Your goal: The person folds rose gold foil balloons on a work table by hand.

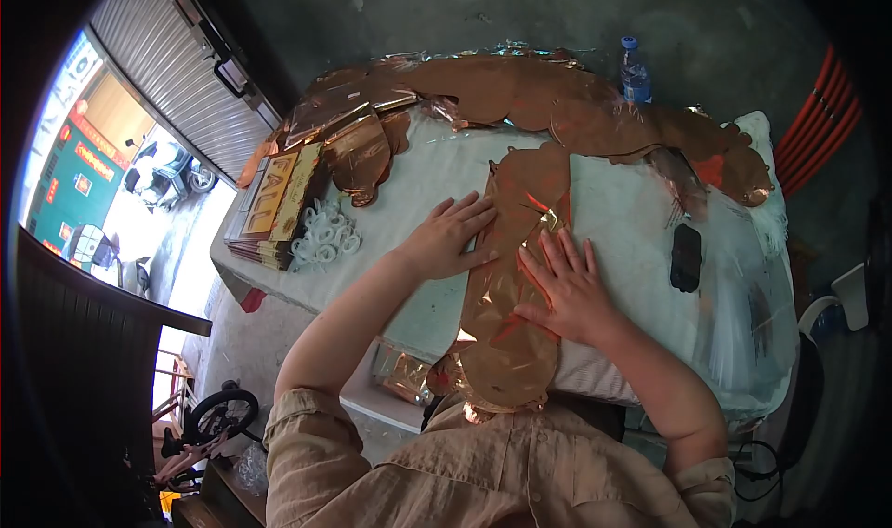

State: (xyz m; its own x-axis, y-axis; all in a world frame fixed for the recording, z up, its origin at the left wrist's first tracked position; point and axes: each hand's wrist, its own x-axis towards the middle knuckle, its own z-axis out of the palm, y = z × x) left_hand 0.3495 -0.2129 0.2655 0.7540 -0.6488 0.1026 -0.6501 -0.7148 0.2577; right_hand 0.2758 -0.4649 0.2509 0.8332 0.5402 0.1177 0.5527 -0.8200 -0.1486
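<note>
A flat, shiny copper-coloured foil balloon (511, 342) lies lengthwise on the table in front of me, its near end hanging by my shirt. My left hand (451, 240) rests on its left edge, fingers stretched out and pointing right. On its right side my right hand (569, 286) lies flat with the fingers spread. Light creases and a small bright fold show in the foil between the hands. More flat copper foil balloons (502, 91) are heaped along the far edge of the table.
A stack of printed packages (279, 193) and white rings or coils (325, 235) sit at the left. To the right are a black object (686, 258) and clear plastic bags (743, 314). A water bottle (635, 72) stands at the back. The table (623, 203) has a pale cover.
</note>
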